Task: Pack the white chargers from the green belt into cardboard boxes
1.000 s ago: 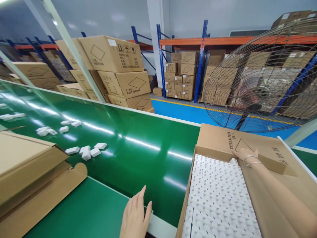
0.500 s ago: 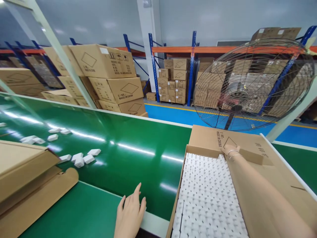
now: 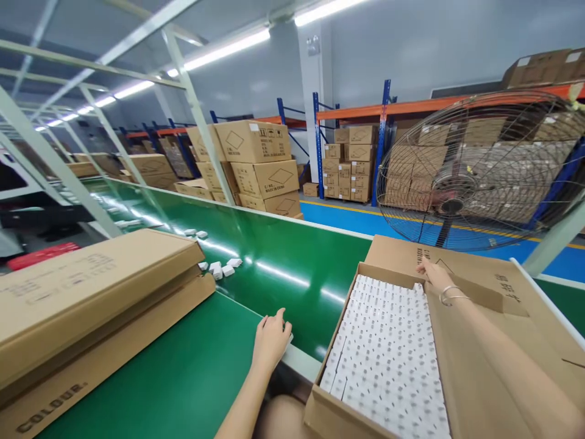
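An open cardboard carton (image 3: 350,421) at the lower right is packed with rows of small white boxes (image 3: 388,341). My right hand (image 3: 434,275) is at the carton's far edge, over its raised flap, near the last row; its fingers are closed and what they may hold is hidden. Over the near edge of the green conveyor (image 3: 292,256) is my left hand (image 3: 272,336), fingers bent and partly apart, with a bit of something white showing beside it. Several loose white boxes (image 3: 228,270) lie on the belt left of centre.
Large flat cartons (image 3: 100,274) lie at the left on a green surface. A big wire fan (image 3: 450,183) stands behind the open carton. Stacked cartons (image 3: 265,174) and blue-orange racks line the far side. White posts rise along the conveyor.
The view has tilted up and turned left, showing ceiling lights and more of the line. My right hand stays by the carton's far edge; my left hand's fingers are more bent.
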Motion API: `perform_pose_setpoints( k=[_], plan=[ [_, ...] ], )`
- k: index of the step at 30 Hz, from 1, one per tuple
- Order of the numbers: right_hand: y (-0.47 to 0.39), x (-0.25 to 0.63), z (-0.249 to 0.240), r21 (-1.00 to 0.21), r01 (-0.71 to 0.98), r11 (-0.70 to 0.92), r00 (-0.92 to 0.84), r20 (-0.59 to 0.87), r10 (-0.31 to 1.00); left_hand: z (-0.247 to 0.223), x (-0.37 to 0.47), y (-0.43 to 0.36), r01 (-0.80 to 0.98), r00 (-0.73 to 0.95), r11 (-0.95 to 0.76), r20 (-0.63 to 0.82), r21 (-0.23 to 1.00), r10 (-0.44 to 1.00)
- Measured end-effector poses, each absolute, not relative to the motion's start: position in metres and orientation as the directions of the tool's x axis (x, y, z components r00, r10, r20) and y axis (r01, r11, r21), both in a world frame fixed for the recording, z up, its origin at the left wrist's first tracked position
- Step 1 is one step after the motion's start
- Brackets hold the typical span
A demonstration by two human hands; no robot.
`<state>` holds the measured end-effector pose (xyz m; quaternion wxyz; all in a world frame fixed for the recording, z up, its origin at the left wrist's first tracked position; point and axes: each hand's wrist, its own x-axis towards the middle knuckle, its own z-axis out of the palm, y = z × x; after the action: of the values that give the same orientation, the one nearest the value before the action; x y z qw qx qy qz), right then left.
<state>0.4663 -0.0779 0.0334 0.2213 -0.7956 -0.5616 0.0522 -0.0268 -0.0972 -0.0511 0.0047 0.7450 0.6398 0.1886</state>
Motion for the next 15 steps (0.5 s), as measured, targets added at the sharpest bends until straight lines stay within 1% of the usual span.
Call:
perform_pose_setpoints(
  k=[2,4,10,15],
  plan=[
    [-0.085,0.469,0.031,-0.381,0.885,-0.268,0.338,0.129,0.932,-0.051,-0.026,-0.097,0.953,0.112,-0.182,0.276,0.243,0.955],
    [-0.092,0.47,0.028,-0.331,0.895,-0.299,0.341,0.076,0.937,-0.05,-0.026,-0.098,0.955,0.111,-0.178,0.272,0.237,0.956],
    [-0.097,0.46,0.024,-0.163,0.874,-0.457,0.451,-0.074,0.889,-0.05,-0.025,-0.098,0.958,0.116,-0.171,0.236,0.229,0.965],
    [-0.09,0.445,0.024,-0.024,0.873,-0.488,0.482,-0.113,0.869,-0.052,-0.025,-0.096,0.96,0.107,-0.16,0.225,0.229,0.968]
  ],
)
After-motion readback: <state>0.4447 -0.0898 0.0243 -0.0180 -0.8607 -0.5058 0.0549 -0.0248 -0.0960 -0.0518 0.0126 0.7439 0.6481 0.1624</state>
